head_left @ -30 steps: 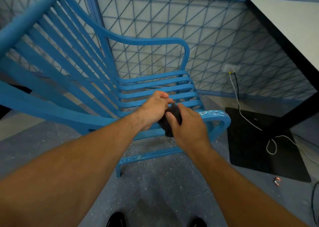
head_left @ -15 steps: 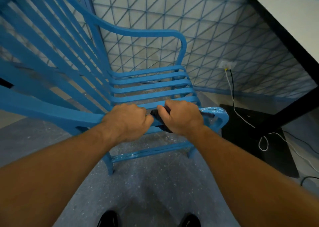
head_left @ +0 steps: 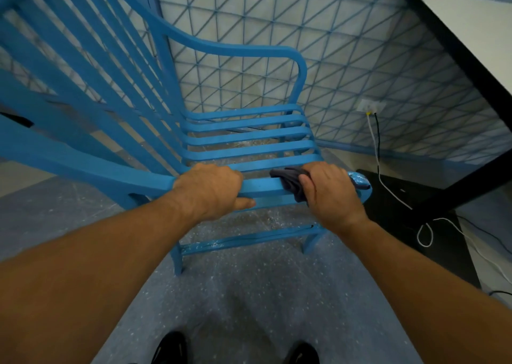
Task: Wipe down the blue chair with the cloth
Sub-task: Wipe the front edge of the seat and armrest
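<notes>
**Where is the cloth?**

Right of the frame's centre, under my right hand [head_left: 329,194]. The dark grey cloth [head_left: 289,182] is bunched up. It lies on the near armrest [head_left: 260,185] of the blue chair [head_left: 249,142], close to the armrest's rounded front end. One fold sticks out to the left of my fingers, and another hangs over the near edge beside my thumb.

**Are you gripping it or just pressing on it?**

Gripping. My fingers curl over the cloth and the far side of the rail. My thumb is on the near side, so the cloth is clamped against the armrest.

**And your other hand?**

My left hand [head_left: 210,189] is at the centre of the frame on the same armrest, with a stretch of bare blue rail between it and the cloth. The fingers wrap over the top and the thumb reaches along underneath, pointing right. It holds only the rail.

**How does the chair sit?**

It fills the left and middle of the frame. The slatted back [head_left: 83,67] is at upper left, the seat slats are just above my hands, and the far armrest [head_left: 235,49] curves over them. It stands on a grey speckled floor [head_left: 249,294] in front of a blue mesh wall [head_left: 346,45].

**What else is there?**

A white-topped table [head_left: 471,17] is at upper right, with a black mat [head_left: 393,197] below it. Cables [head_left: 377,153] run down from a wall socket [head_left: 371,105]. The tips of my black shoes [head_left: 170,348] are at the bottom edge.
</notes>
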The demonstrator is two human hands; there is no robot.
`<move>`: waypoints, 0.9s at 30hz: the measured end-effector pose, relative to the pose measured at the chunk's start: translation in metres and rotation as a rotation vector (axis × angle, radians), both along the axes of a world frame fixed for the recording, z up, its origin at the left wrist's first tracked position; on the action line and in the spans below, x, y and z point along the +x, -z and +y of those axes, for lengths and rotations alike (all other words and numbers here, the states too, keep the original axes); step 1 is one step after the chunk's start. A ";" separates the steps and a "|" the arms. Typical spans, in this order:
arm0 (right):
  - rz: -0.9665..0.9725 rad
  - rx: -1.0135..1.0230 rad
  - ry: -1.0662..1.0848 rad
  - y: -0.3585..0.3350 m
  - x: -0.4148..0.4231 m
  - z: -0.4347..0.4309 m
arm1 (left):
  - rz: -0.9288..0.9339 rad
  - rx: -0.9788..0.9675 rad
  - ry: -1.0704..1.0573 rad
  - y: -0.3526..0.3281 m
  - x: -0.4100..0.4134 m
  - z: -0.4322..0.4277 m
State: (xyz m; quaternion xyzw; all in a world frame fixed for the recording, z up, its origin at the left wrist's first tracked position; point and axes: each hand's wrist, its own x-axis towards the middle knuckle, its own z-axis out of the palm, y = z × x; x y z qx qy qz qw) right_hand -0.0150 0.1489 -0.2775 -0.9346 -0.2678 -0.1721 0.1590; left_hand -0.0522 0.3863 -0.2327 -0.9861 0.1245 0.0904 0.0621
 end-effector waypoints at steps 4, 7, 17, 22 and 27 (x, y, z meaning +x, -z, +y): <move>0.102 -0.116 0.083 -0.010 -0.001 0.016 | -0.011 -0.003 -0.009 0.002 0.000 -0.003; 0.229 -0.276 0.087 -0.025 0.005 0.031 | -0.011 -0.001 -0.029 0.001 -0.001 -0.004; 0.689 -0.066 -0.108 -0.043 0.013 0.075 | 0.003 -0.019 -0.031 -0.002 0.000 -0.004; 0.755 0.042 -0.111 -0.044 0.022 0.045 | -0.011 -0.026 -0.018 -0.003 -0.001 -0.004; 0.732 0.016 -0.100 -0.040 0.027 0.037 | -0.044 0.024 -0.005 0.000 -0.001 -0.005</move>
